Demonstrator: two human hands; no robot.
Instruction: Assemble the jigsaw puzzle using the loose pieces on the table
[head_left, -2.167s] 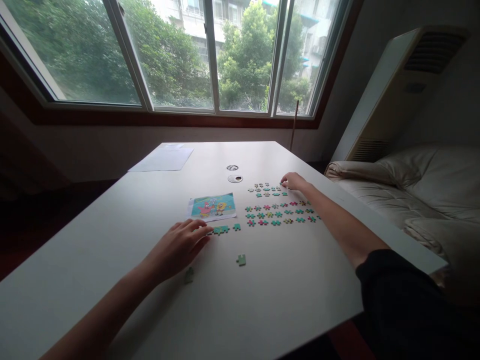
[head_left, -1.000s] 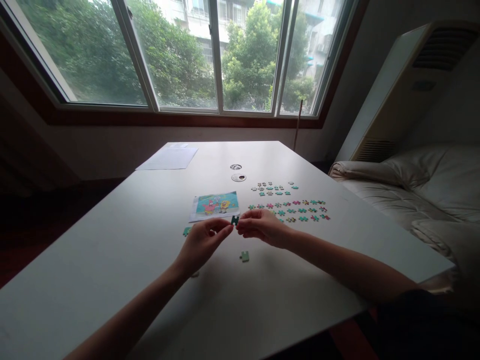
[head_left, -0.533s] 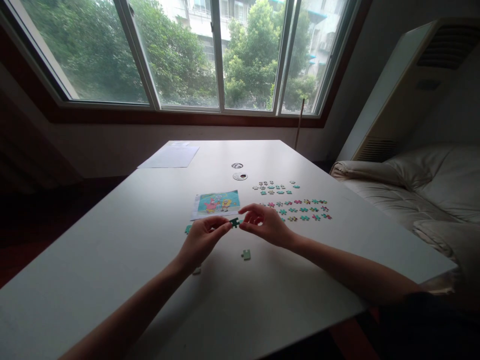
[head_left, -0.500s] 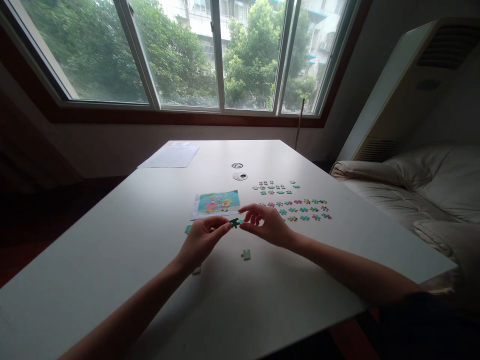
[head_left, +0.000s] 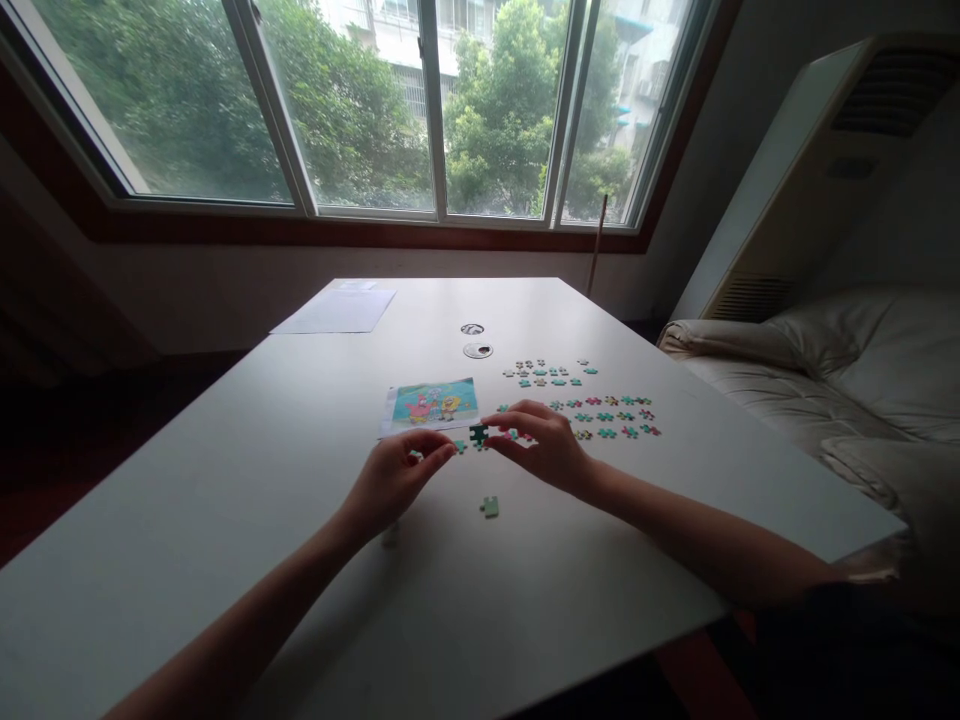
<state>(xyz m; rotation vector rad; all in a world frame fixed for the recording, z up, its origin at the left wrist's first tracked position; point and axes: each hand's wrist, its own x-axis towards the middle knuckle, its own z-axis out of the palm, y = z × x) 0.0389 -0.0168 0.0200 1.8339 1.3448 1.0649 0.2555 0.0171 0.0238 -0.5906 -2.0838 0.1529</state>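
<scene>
My left hand (head_left: 394, 480) hovers low over the white table (head_left: 300, 520), fingers pinched on a small green puzzle piece (head_left: 459, 447) at its fingertips. My right hand (head_left: 541, 442) faces it and pinches a darker green puzzle piece (head_left: 478, 434) between thumb and forefinger. The two pieces are close together, just in front of a colourful cartoon reference picture (head_left: 433, 403). A single loose green piece (head_left: 490, 507) lies on the table below my hands.
Rows of several loose puzzle pieces (head_left: 600, 415) lie to the right, with a smaller group (head_left: 544, 375) behind. Two round cable holes (head_left: 477, 350) and a sheet of paper (head_left: 334, 310) sit farther back. A cushioned sofa (head_left: 825, 380) stands right of the table.
My right hand came back from the far pieces to meet the left hand. In the last half second the right hand lifted its dark green piece slightly away from the left hand's piece.
</scene>
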